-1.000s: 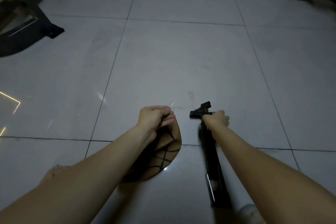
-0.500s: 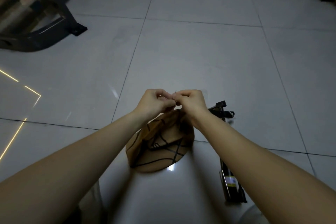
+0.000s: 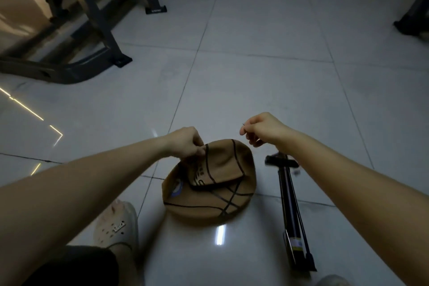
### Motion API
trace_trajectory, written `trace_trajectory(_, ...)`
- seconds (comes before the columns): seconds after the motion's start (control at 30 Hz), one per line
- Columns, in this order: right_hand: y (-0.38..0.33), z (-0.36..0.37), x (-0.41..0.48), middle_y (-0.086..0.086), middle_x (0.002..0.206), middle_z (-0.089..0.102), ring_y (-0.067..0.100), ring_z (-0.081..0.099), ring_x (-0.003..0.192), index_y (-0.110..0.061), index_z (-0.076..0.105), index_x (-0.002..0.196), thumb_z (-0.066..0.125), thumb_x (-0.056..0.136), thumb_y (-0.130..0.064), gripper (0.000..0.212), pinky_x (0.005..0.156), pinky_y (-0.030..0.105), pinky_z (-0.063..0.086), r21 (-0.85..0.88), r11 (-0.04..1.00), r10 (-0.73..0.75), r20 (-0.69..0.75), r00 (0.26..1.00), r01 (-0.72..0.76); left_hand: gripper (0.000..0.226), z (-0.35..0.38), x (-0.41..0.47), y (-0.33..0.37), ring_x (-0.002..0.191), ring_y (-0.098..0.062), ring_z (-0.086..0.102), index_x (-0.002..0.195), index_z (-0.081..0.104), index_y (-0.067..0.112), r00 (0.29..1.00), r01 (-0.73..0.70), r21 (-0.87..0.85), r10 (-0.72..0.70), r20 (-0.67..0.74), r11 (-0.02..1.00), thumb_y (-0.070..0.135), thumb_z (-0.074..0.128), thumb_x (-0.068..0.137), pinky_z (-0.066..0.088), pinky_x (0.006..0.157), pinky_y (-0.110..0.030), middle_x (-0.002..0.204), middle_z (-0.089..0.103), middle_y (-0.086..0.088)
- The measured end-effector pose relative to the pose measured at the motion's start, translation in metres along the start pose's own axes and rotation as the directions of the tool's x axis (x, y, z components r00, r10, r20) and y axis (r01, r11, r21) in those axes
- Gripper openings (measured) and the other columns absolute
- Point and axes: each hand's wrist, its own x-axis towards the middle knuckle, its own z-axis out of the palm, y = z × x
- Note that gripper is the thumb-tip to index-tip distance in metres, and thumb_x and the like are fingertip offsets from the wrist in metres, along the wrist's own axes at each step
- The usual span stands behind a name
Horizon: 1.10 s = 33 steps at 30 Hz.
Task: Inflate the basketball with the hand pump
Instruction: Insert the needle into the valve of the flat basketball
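A flat, folded brown basketball (image 3: 209, 195) with black seams lies on the tiled floor in front of me. My left hand (image 3: 185, 143) pinches its upper folded edge. Above and to the right of the ball, my right hand (image 3: 262, 129) pinches a thin metal needle (image 3: 243, 124) in the air. The black hand pump (image 3: 290, 209) lies on the floor to the right of the ball, its handle end near my right wrist and its foot end toward me.
A dark metal frame (image 3: 99, 23) with feet stands at the back left, beside a pale box (image 3: 21, 9). Another dark foot (image 3: 411, 21) shows at the far right. My pale clog (image 3: 116, 225) rests on the floor left of the ball.
My hands, joined over the ball half a second ago, have parted. The right hand drew the needle away to the right; the left took hold of the ball's fold. The view tilted down.
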Motion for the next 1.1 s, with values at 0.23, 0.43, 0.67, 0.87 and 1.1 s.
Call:
trace_trajectory(0.23,-0.074,-0.035,-0.053,-0.006,0.101,0.076,0.009,0.065,0.105,-0.015,0.080,0.090,0.061,0.099,-0.018,0.021,0.090,0.022,0.045,-0.177,0.954,-0.201,0.229,0.952,0.244,0.026,-0.107,-0.058,0.048,0.101,-0.029,0.074,0.111,0.077,0.007,0.962,-0.192,-0.303,0.240,0.128,0.934,0.026,0.068,0.097,0.059,0.091,-0.043,0.105,0.078,-0.012)
trace_trajectory(0.43,-0.098,-0.063,-0.094,-0.002,0.095,0.076,0.012,0.071,0.094,-0.014,0.079,0.091,0.059,0.100,-0.019,0.023,0.080,0.024,0.054,-0.128,0.950,-0.276,0.075,0.958,0.284,0.032,-0.130,-0.083,0.077,0.096,-0.021,0.074,0.107,0.076,0.012,0.961,-0.274,-0.343,0.265,-0.074,0.899,0.040,0.069,0.093,0.057,0.083,-0.031,0.101,0.078,-0.006)
trace_trajectory(0.67,-0.101,-0.066,-0.096,0.010,0.097,0.073,0.025,0.067,0.095,-0.008,0.079,0.087,0.058,0.100,-0.014,0.025,0.077,0.032,0.054,-0.049,0.989,-0.147,-0.146,0.978,0.141,0.052,-0.134,-0.110,0.101,0.104,-0.006,0.065,0.120,0.065,0.027,0.829,-0.341,0.072,0.336,-0.446,0.937,0.061,0.071,0.081,0.053,0.086,-0.024,0.112,0.068,0.010)
trace_trajectory(0.87,-0.093,-0.072,-0.078,0.022,0.106,0.069,0.033,0.066,0.091,0.003,0.073,0.103,0.070,0.087,-0.003,0.017,0.083,0.042,0.059,0.193,0.978,0.129,-0.248,0.960,-0.082,0.060,-0.109,-0.155,0.117,0.101,0.006,0.056,0.116,0.064,0.034,0.926,-0.371,0.119,0.377,-0.023,0.921,0.059,0.087,0.066,0.047,0.087,-0.018,0.114,0.057,0.025)
trace_trajectory(1.1,-0.078,-0.079,-0.069,0.012,0.078,0.068,0.020,0.059,0.065,0.003,0.071,0.097,0.059,0.094,0.001,0.013,0.054,0.032,0.051,0.317,0.929,0.276,-0.242,0.930,-0.194,0.014,-0.092,-0.121,0.099,0.087,0.004,0.057,0.098,0.066,0.031,0.838,-0.420,0.243,0.477,-0.265,0.874,0.026,0.075,0.089,0.046,0.073,-0.025,0.091,0.065,0.015)
